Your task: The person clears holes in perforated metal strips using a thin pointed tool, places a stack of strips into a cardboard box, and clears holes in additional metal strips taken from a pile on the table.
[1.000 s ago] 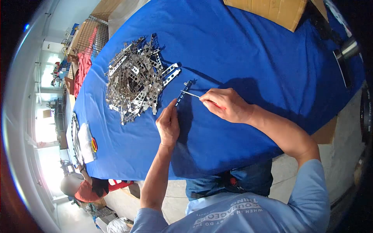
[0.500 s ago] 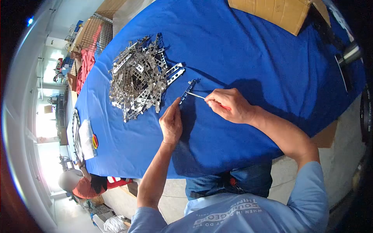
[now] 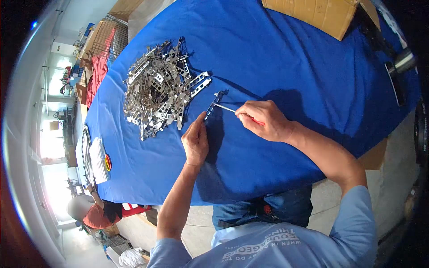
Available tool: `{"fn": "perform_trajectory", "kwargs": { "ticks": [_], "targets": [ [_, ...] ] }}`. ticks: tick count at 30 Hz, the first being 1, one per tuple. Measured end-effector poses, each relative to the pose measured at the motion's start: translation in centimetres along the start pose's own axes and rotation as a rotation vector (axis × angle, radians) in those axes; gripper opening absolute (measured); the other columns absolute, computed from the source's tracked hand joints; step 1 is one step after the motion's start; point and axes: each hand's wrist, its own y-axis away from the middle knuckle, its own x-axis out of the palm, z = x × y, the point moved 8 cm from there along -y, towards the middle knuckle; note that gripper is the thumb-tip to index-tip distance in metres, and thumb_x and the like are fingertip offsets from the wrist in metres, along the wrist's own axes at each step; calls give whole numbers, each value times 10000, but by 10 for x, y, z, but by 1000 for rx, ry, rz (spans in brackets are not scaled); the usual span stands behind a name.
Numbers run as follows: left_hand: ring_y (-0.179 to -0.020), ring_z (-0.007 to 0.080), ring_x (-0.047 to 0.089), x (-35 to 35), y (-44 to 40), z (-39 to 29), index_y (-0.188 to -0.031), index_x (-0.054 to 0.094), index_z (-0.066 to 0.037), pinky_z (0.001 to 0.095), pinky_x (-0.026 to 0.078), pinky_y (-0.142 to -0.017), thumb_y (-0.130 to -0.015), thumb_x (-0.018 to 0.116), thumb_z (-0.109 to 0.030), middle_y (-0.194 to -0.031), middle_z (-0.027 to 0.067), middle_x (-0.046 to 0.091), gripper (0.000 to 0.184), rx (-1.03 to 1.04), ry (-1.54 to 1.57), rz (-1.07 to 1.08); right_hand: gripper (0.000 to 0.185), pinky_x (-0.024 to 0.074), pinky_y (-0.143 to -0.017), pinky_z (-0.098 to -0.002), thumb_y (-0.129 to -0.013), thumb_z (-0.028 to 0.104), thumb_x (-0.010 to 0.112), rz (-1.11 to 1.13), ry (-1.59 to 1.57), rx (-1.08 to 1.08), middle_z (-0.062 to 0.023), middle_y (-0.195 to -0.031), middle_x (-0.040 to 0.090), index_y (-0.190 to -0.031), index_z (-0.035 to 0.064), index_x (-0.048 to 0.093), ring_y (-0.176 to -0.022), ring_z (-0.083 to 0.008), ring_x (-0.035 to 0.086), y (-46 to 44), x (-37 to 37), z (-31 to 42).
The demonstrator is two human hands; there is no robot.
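Note:
My left hand pinches the lower end of a narrow perforated metal strip, holding it slanted above the blue cloth. In my right hand is a hand tool with a red handle and a thin metal shaft; whether it is a screwdriver or a file I cannot tell. The shaft's tip meets the strip near its middle. To the left of the strip lies a large pile of similar perforated metal strips, with a few sticking out towards my hands.
A blue cloth covers the table. At the far edge stands a cardboard box. A clear plastic bag with a red and yellow ring lies at left. Another person is near the left end. A metal stand is at right.
Both hands stay almost in place. The tool's shaft has shifted very slightly along the strip; the strip and pile appear a little further left in view.

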Motion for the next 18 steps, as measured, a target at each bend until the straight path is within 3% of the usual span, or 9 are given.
{"fn": "perform_trajectory", "kwargs": {
  "ticks": [4, 7, 18],
  "targets": [
    [-832, 177, 730, 0, 0, 4, -1326, 726, -54, 315, 566, -754, -1007, 607, 26, -1068, 176, 782, 350, -127, -9, 63, 59, 565, -673, -450, -967, 55, 677, -20, -3, -22, -156, -870, 700, -987, 3, 659, -774, -355, 719, -1, 0, 1],
    [-813, 172, 725, -1, 0, 0, -1326, 726, -57, 311, 561, -736, -1009, 605, 26, -1060, 176, 783, 350, -11, 11, -4, 58, 564, -671, -450, -971, 54, 673, 9, -2, -1, -157, -873, 700, -992, 2, 660, -773, -355, 719, -1, 1, 1],
    [-771, 165, 711, -1, -1, 0, -1312, 728, -42, 308, 558, -709, -1010, 606, 25, -1026, 174, 779, 333, -15, -16, 4, 65, 560, -672, -448, -976, 55, 671, 66, 5, -16, -156, -880, 698, -1001, -4, 657, -770, -358, 717, 1, 5, 4]
  ]
}}
